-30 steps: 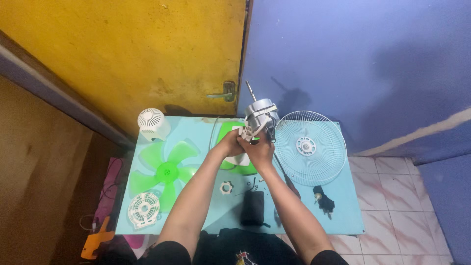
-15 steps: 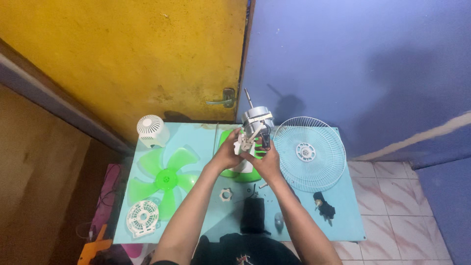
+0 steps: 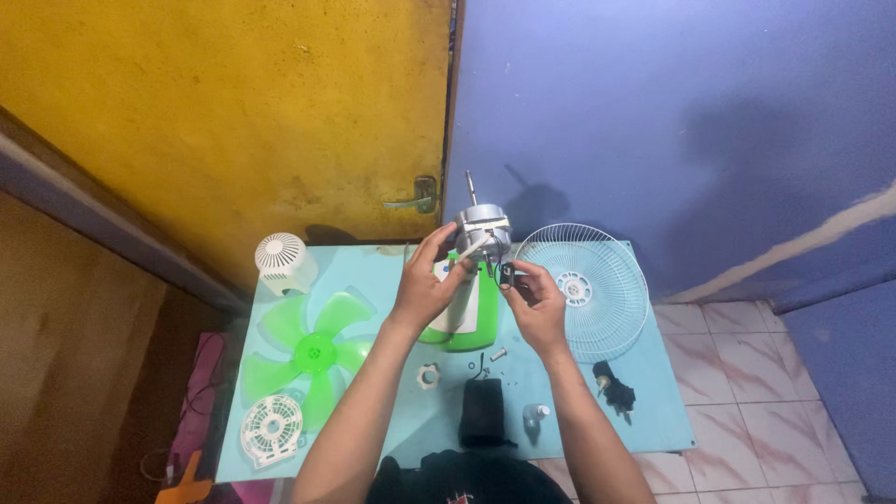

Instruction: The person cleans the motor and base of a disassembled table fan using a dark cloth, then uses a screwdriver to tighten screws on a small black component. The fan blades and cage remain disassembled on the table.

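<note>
Green fan blade point(image 3: 313, 355), white wire grille point(image 3: 583, 289), white rear cover point(image 3: 283, 260), black pouch point(image 3: 483, 412) on a pale blue table point(image 3: 653, 411).

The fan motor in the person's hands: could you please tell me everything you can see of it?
The fan motor is a round, silvery metal unit with a thin shaft pointing upward. It is held above the green and white fan body, over the light blue table. The left hand grips its near left side; the right hand pinches a small dark part just below it.
</note>
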